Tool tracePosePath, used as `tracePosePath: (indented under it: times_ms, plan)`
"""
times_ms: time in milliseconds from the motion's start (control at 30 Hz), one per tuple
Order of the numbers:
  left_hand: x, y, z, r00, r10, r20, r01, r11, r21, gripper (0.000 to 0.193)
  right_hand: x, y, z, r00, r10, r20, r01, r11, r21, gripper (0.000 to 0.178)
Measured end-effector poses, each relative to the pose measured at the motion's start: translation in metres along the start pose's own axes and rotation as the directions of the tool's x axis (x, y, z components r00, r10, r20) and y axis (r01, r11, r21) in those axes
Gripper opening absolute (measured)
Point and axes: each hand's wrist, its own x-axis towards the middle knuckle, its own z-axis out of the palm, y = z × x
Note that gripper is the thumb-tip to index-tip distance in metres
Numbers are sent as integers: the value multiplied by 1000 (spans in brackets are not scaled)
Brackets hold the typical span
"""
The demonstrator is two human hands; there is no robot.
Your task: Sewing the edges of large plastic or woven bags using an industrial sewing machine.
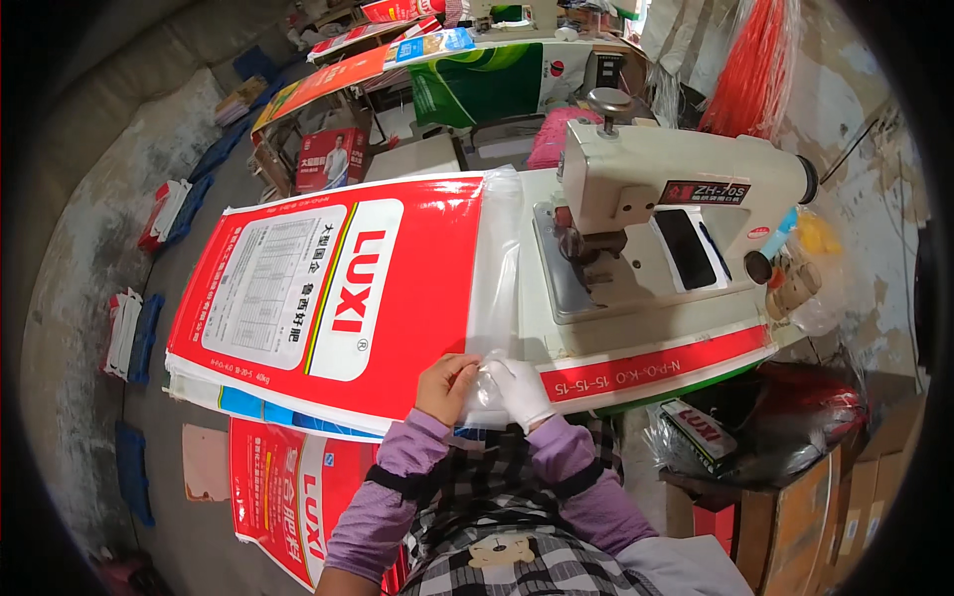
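A red and white printed sack (437, 288) lies flat on the sewing table, with a clear plastic liner (497, 258) sticking out along its right edge. At the liner's near corner my bare left hand (447, 385) pinches the film between thumb and fingers. Close beside it, my right hand (520, 390), in a white glove, is closed on the same bunched film. To the right of the liner stands a cream sewing machine (646, 179), its needle area (591, 263) apart from both hands.
A dark phone (686, 248) lies on the machine bed. More sacks lie under the top one, and a red sack (273, 487) hangs below the table's near left side. Red strands (750, 70) hang at the back right. Cardboard boxes (865, 497) stand at the lower right.
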Motion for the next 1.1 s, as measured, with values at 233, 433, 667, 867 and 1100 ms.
tracePosePath:
  times_ms: [233,433,667,867,1100]
  plan:
    - [9,-7,-2,987,-130,89,139,985,-98,24,1,-10,10,971,233,51,-233,886,402,26]
    - [22,-5,-23,938,-211,276,206,977,49,10,2,-44,22,957,286,52,-289,920,263,38]
    - [4,3,-42,926,-72,-371,-32,963,-267,3,0,-10,-4,886,-364,-286,170,832,-529,26]
    - [-8,20,-45,971,-118,-209,49,950,-309,6,-20,-121,29,960,-165,228,228,930,-289,25]
    - [-16,-33,-56,928,-356,113,160,653,740,30,-4,-70,53,920,-204,333,241,968,-72,14]
